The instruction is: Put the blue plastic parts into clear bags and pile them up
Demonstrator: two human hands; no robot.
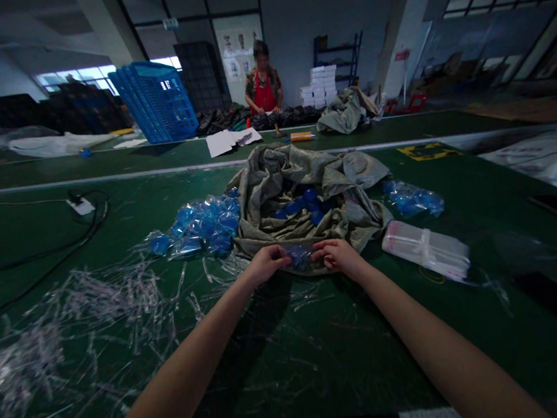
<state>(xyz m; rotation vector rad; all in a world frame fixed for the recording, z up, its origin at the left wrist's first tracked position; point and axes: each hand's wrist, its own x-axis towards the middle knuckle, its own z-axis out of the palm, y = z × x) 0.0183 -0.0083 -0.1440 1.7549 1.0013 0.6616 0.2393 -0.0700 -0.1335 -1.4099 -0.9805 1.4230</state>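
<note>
Between my two hands is a small clear plastic bag (300, 256) with something blue inside. My left hand (267, 264) pinches its left side, thumb and fingers together. On the other side my right hand (338, 256) has its fingers closed at the bag's right edge. Just beyond lies a grey-green woven sack (274, 169), rolled open, with several dark blue pieces (308, 200) inside. A pile of clear bags with blue contents (204, 224) sits left of the sack. To the right are more blue-filled bags (413, 198) and a bundle of flat clear bags (426, 248).
Thin clear plastic strips (113, 302) are scattered over the green table (376, 359) at left. A power strip (80, 205) with black cables lies farther left. Across the table are blue crates (156, 102), a hammer (277, 130) and a person in a red apron (263, 90).
</note>
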